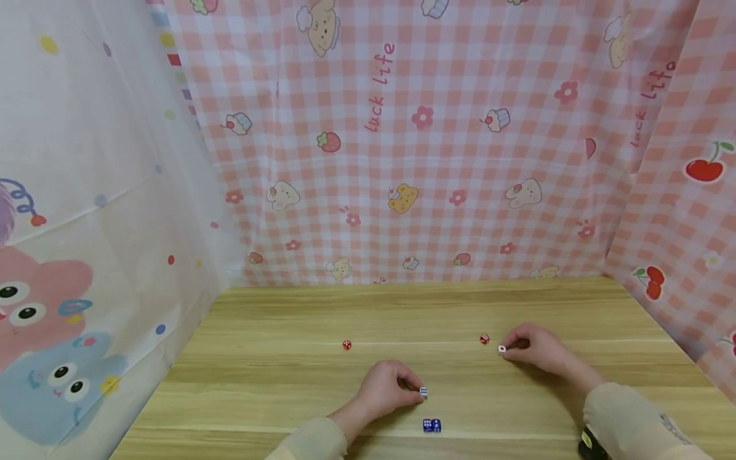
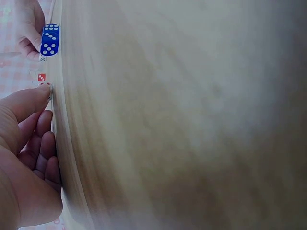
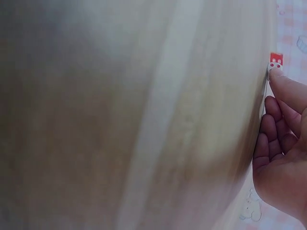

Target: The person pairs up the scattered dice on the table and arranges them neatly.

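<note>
Big wooden table [image 1: 287, 358], boxed in by a pink checked curtain [image 1: 437, 160] at the back and a white cartoon curtain [image 1: 86, 223] off to one side of it.

Left hand [image 1: 382, 390] resting near the front edge of the table, fingers curled together, tips pinching a small white die [image 1: 423, 392] against the wood. Right hand [image 1: 537, 348] further back on the table and off to the right, also with curled fingers, tips clamped on another white die [image 1: 502, 349]. Beige sleeve [image 1: 632, 415] on that arm, reaching off the front edge of the table.

A pair of blue dice [image 1: 432, 425] sitting side by side, just in front of the left hand's die, near the table's front edge. Red die [image 1: 485, 339] just beside the right hand's die, not quite touching as far as can be made out. Another red die [image 1: 347, 345] alone, well to the left on the table, about level with the first red one.
</note>
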Tool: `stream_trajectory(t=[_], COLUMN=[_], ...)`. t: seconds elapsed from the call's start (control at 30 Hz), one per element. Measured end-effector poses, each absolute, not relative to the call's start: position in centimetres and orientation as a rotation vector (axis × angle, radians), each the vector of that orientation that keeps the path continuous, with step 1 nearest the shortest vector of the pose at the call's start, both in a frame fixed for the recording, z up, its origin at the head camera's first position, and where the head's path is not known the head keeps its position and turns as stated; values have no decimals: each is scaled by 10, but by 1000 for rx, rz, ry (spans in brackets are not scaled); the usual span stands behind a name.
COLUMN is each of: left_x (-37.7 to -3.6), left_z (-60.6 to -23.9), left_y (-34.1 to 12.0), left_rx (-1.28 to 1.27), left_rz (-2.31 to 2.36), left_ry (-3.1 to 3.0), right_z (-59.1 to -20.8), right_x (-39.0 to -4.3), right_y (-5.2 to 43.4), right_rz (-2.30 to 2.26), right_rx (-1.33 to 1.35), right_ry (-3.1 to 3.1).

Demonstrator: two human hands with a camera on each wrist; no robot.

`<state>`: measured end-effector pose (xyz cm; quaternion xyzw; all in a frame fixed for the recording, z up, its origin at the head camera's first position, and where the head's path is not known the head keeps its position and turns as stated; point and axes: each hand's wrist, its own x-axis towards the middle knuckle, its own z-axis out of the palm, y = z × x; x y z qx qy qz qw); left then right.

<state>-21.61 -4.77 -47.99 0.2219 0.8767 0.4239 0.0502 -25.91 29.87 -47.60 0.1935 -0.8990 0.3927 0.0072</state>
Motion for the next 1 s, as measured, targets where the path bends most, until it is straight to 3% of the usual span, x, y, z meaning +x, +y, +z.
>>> stream_trajectory(t=[0.5,1.0], left_x=[-217,-217], left_z=[-479,-479], left_y=[-49,-48], left_rx=[682,676], left_rz=[1288,1281], left_ry=[2661,2653], right_z=[-477,-476], right_x=[-251,-242], right_y=[281,249], right_rz=[1351,1317], right_rx=[745,1050], right_ry=[-2808,-2724])
